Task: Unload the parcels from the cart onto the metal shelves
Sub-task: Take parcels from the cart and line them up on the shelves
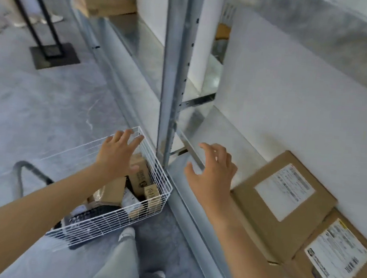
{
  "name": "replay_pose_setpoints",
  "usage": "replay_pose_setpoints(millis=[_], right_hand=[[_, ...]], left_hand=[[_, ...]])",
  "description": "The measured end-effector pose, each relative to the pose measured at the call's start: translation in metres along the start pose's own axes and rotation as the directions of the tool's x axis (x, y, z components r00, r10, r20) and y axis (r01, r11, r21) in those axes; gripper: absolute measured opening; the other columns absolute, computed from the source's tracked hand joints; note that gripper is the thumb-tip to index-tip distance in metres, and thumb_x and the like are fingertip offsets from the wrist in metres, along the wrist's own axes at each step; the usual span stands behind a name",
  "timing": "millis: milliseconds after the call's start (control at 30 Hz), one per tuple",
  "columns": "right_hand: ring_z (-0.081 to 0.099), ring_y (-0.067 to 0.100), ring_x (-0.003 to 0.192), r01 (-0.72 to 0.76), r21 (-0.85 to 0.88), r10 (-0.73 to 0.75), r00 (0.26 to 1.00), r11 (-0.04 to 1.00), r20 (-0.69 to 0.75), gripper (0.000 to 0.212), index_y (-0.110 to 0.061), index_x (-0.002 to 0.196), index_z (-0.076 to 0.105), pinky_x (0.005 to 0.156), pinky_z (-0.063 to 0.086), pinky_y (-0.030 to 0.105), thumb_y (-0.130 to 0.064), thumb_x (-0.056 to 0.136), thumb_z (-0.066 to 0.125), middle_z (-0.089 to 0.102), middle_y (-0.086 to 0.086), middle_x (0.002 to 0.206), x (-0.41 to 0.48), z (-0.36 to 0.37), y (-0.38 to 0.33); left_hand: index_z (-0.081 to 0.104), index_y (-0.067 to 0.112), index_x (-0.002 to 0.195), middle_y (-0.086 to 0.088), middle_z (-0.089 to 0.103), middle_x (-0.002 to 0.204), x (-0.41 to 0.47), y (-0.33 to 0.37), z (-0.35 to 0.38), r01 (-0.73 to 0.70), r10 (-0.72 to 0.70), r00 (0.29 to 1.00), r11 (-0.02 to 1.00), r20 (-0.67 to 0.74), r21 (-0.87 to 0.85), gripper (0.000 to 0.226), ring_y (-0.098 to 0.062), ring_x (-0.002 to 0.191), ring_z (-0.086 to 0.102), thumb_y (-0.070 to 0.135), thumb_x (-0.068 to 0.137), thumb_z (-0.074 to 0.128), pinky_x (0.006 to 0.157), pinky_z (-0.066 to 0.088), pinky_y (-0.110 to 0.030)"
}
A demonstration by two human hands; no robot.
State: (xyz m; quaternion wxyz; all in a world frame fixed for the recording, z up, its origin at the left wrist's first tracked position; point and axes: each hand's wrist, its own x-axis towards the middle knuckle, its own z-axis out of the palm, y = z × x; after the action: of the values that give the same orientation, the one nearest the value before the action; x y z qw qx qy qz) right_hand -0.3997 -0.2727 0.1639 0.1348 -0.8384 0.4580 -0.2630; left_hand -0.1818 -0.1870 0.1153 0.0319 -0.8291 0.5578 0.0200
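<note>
Right now both of your hands are empty. Your left hand (116,155) hovers in the lower middle of the frame with its fingers straight and spread. It is above the far end of the cart's white wire basket (166,188), and I cannot tell whether the fingertips touch the rim. Your right hand (212,178) is just right of centre, open too, with fingers loosely fanned. It is held over the front edge of the metal shelf (223,128) and grips nothing.

The parcels not yet unloaded sit inside the basket. A brown printed box (139,176) stands on end just beneath your left palm, with a smaller cardboard box (151,196) beside it against the near wire wall. A plain brown carton (112,190) lies further left. Pale and dark packets lie lower in the heap, too jumbled to tell apart. The cart's grey handle (25,170) curves up at the lower left.

Two flat parcels already lie on the shelf at the lower right, side by side against the white back panel (280,91). The first cardboard parcel (260,215) is close beside your right wrist, and the second cardboard parcel (300,264) reaches the frame's edge. Each carries a white shipping label, its print too blurred to read.

The galvanised upright post (172,72) rises through the centre of the frame, close to the basket's far corner. A black stand (51,54) rests on the grey floor (37,116) at the upper left.
</note>
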Motion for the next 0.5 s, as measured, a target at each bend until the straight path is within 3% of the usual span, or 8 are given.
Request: replay_pose_setpoints(millis=[200,500], right_hand=[[0.052,0.035,0.111,0.177,-0.042,-0.166,0.967,0.983,0.195,0.058,-0.022,0.120,0.058,0.083,0.044,0.054,-0.038,0.066,0.068,0.055,0.007,0.122,0.005,0.054,-0.030],[0.041,0.034,0.124,0.233,-0.056,-0.184,0.875,0.971,0.448,0.068,-0.024,0.134,0.049,0.094,0.036,0.052,-0.040,0.073,0.072,0.044,0.005,0.137,-0.003,0.144,-0.054]], left_hand=[[0.017,0.027,0.147,-0.006,0.021,0.149,-0.034,-0.054,0.032,0.215,-0.220,0.973,0.974,0.075,0.066,0.093,-0.028,0.133,0.026,0.064,0.073,0.060,0.106,0.030,-0.040],[0.021,0.023,0.146,-0.011,0.024,0.148,-0.081,-0.124,0.093,0.441,-0.436,0.878,0.897,0.199,0.018,0.091,-0.033,0.132,0.028,0.059,0.073,0.062,0.105,0.032,-0.044]])
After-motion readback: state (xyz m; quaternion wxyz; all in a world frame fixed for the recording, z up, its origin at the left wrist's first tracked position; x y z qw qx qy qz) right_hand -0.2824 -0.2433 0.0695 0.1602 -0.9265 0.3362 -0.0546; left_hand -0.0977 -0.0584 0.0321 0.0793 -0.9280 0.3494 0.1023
